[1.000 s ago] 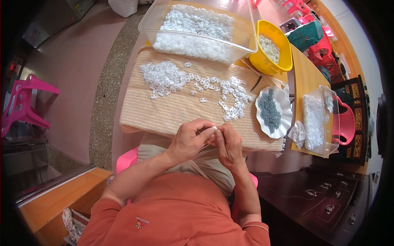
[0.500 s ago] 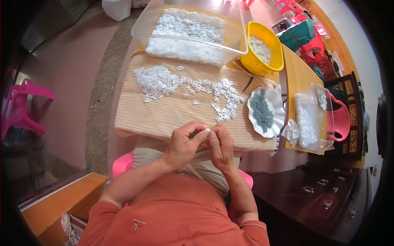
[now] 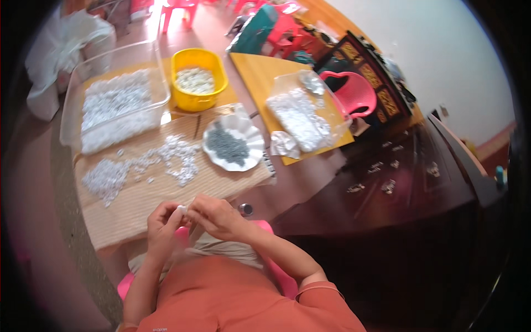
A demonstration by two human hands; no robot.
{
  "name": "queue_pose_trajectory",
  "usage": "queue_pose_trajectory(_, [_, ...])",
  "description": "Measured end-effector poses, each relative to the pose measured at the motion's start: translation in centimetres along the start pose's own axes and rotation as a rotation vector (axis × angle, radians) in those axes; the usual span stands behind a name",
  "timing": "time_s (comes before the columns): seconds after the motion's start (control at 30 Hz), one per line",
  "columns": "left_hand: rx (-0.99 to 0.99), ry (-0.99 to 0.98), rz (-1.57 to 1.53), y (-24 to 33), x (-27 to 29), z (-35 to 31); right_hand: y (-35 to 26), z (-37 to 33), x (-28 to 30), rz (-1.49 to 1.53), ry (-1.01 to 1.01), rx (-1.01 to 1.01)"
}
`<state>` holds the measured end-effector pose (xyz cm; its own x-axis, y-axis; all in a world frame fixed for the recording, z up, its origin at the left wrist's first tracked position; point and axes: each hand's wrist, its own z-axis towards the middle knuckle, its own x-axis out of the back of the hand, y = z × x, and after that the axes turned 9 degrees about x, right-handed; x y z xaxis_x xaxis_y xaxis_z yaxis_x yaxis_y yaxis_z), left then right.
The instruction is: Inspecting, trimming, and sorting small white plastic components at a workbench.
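Above my lap, at the table's near edge, my left hand pinches a small white plastic piece between thumb and fingertips. My right hand is closed beside it, back of the hand up, its fingertips close to the piece. Whether they grip a tiny part is hidden. On the ribbed beige table cover lies a heap of small white plastic pieces. A looser scatter of white pieces spreads toward a white wavy-rimmed dish, which holds many tiny grey-green parts.
Behind the heap stands a clear bin full of white pieces, beside a yellow tub with pale pieces. To the right, a wooden table bears another clear container and a crumpled white wrapper. Dark furniture fills the right.
My view has swung to the right, so the table sits further left and is blurred. My right hand has turned palm down; the white piece stays in my left fingertips.
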<state>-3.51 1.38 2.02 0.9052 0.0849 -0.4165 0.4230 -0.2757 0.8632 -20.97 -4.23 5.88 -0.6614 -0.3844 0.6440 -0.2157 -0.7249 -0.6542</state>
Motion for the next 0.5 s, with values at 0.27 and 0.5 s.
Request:
queue_pose_trajectory(0.27, [0.038, 0.027, -0.115, 1.1, -0.7, -0.1, -13.2, -1.4, 17.6, -1.119, -0.086, -0.09])
queue_pose_trajectory(0.5, [0.041, 0.042, -0.198, 0.8, 0.8, -0.9, -25.5, 1.5, 27.5, -2.238, -0.364, -0.444])
